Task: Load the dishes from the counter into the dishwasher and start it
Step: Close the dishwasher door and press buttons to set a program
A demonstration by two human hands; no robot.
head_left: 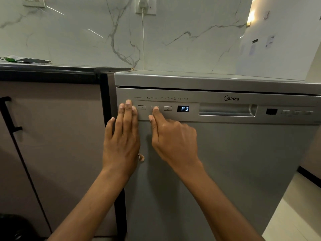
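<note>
The silver Midea dishwasher (225, 171) stands with its door closed. The blue display (183, 108) on its control panel reads P3. My left hand (123, 136) lies flat against the door's left edge, straight fingers reaching up beside the power button (141, 108). My right hand (172, 138) presses its straight index finger on the middle button (152, 107), with the other fingers curled under. A clock button (167, 108) sits just right of that fingertip. No dishes are in sight.
A recessed door handle (225, 110) is right of the display. Left of the machine is a cabinet door (60, 136) with a black handle (10, 115) under a dark counter edge (48, 68). A crumpled wrapper (26, 60) lies on the counter. A white cable (143, 40) hangs from a wall socket (145, 6).
</note>
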